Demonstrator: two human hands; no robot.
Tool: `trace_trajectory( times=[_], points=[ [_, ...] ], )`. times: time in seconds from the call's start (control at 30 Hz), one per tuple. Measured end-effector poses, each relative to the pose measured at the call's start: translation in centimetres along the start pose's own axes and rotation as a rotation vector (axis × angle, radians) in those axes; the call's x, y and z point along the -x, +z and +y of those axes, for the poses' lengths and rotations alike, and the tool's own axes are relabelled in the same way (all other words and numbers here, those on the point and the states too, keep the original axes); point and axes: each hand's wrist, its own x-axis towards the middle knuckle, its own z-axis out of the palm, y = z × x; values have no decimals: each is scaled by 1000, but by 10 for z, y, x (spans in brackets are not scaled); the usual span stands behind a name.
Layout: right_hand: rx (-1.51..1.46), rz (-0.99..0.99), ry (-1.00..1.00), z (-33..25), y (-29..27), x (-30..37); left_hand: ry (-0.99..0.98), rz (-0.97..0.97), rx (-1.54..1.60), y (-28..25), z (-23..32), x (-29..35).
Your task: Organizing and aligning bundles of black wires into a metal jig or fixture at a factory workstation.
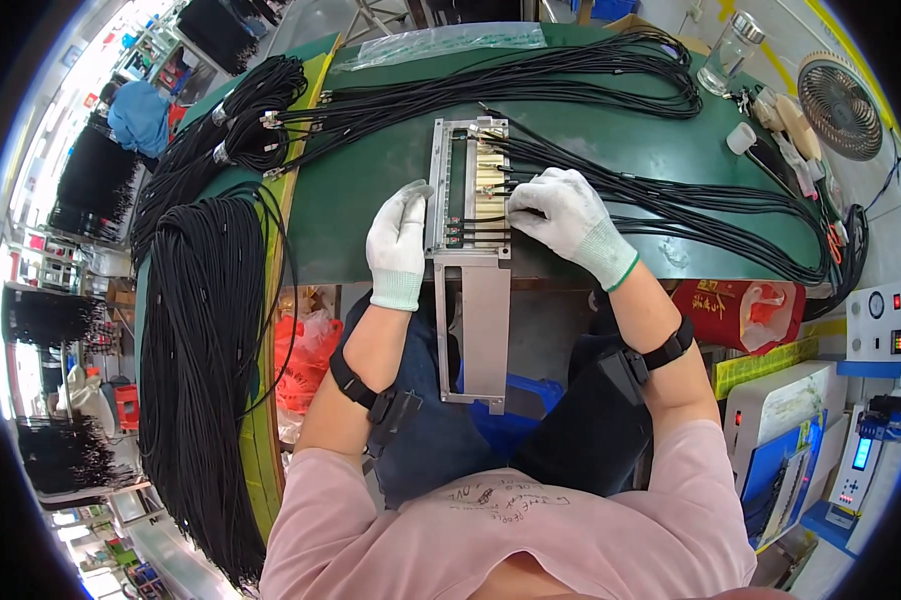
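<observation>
A metal fixture (437,190) with a slotted frame stands at the table's front edge, its lower plate (485,325) hanging out over my lap. Brass-coloured blocks (487,206) line its right part, and several black cables (660,190) run from them to the right in a long loop. My left hand (398,245), in a white glove, is closed with its fingertips against the fixture's left edge. On the other side, my gloved right hand (570,218) pinches a black cable beside the blocks; its fingers partly hide the cable's end.
Thick bundles of black cable (205,330) hang over the table's left edge, and another bundle (530,85) lies across the back. A glass bottle (732,55) and a fan (838,105) stand at the back right. Scissors (834,243) lie at the right edge.
</observation>
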Motion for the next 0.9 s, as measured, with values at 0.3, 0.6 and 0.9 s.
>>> trace_trajectory(
  times=[0.3,0.6,0.9],
  points=[
    [35,34,-5,-3,1,1,616,-232,-697,12,15,8],
    [280,184,144,42,4,-10,673,-320,-810,14,15,2],
    [318,84,112,29,3,-11,671,-309,-714,13,8,-1]
  ],
)
